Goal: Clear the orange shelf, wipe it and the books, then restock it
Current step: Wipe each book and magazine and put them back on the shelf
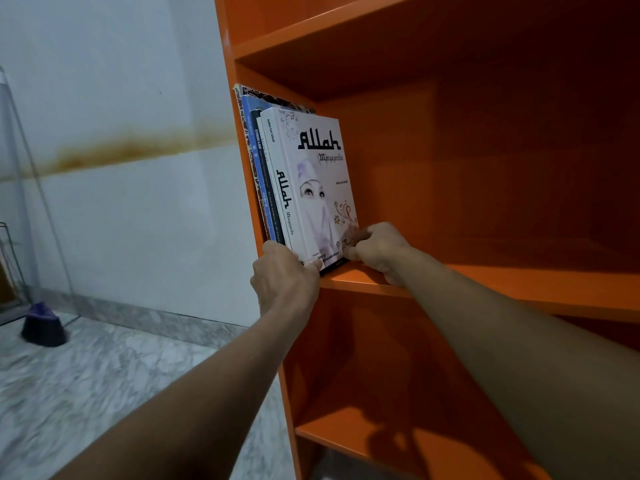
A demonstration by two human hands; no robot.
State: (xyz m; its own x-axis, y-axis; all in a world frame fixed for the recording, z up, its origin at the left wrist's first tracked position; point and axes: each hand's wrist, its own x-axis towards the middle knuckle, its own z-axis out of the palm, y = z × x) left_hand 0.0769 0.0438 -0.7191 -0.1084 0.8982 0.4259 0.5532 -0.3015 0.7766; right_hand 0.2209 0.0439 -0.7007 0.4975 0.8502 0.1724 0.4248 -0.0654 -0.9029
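Far left, on the grey marbled floor (104,375), sits a small dark purple cap-like object (43,325) under a pale wall with a long brown stain (121,150); neither belongs to the job.

My left arm reaches up and forward, nearly straight, and my left grip (285,275) is at the front edge of the tall orange laminate shelf (519,282). Its fingers are curled round the feet of the spines and its thumb lies on the lower edge of the white glossy book with black lettering (318,174). That book stands upright on the middle board as the outermost of a short row of thin books (252,150), blue and dark-spined, packed against the shelf's left wall.

My right arm comes in from the lower right, stretched across the board. My right grip (377,247) is curled at the white book's lower rear corner, thumb low and fingers bunched, and appears to pinch that corner, though the fingertips are hidden behind the knuckles.

To the right, the rest of this board is bare, as are the boards above and below as far as I can see.

I judge this as either the last books coming out or the first ones back in, and I cannot tell which. No cloth is in view. If this is restocking, most books are not yet back on the boards; if clearing, wiping and refilling both remain.
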